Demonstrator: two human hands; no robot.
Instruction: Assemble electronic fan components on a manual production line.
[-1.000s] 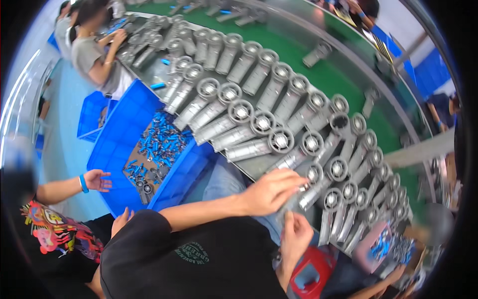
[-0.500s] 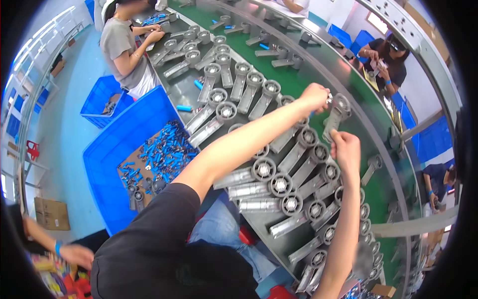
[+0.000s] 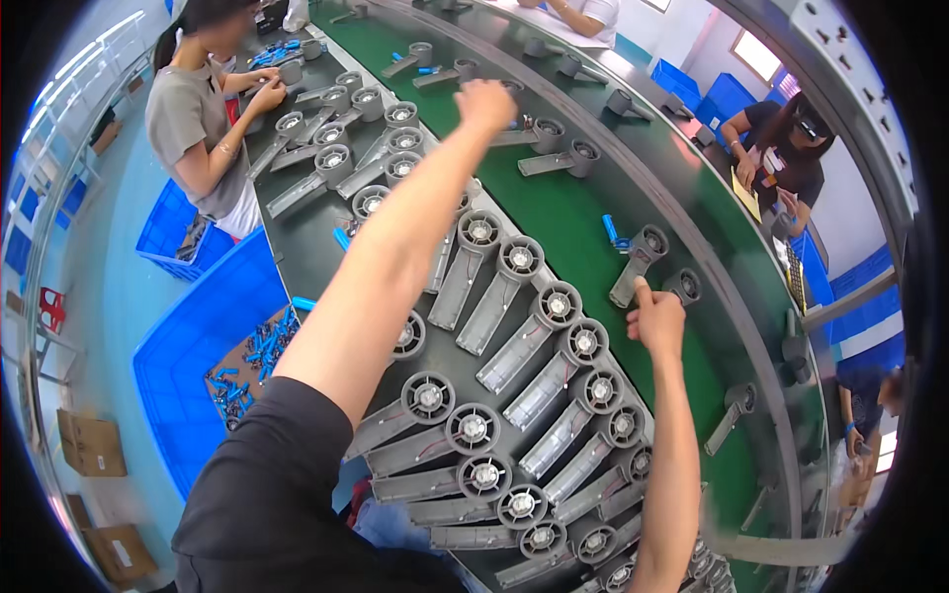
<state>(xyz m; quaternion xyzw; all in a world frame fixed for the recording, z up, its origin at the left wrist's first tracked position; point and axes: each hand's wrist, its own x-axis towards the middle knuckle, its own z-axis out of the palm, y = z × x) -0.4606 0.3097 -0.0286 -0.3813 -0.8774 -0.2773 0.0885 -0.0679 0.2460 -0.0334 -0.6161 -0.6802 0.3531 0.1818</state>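
Closest to you, rows of grey fan pieces point(image 3: 470, 427) cover the desk point(image 3: 311, 252), each a round ring joined to a long open handle; thin wires show in several. Your forearms cross above them, so carry your elbows high enough to spare those wires. At your left stands a blue bin point(image 3: 168, 385) with blue cylinders point(image 3: 267, 346) in it, partly hidden by your upper arm.

Beyond the desk's edge runs the green belt point(image 3: 554, 217). There your right hand point(image 3: 657, 316) is partly curled, one digit stretched out to meet the handle end of a grey fan housing point(image 3: 641, 259) that lies on the belt; whether you pinch it or only touch it, I cannot tell. That contact looks sensible: the handle should give a surer purchase than the ring, and a light touch should avoid snagging the wiring. Watch the blue piece point(image 3: 611, 229) just beside the ring.

Farther along, your left hand point(image 3: 486, 107) is bent downward next to another housing point(image 3: 516, 91), its fingers blurred; I cannot tell how far open it is or whether it has hold of anything. Keep that wrist loose, clear of the neighbouring rings.
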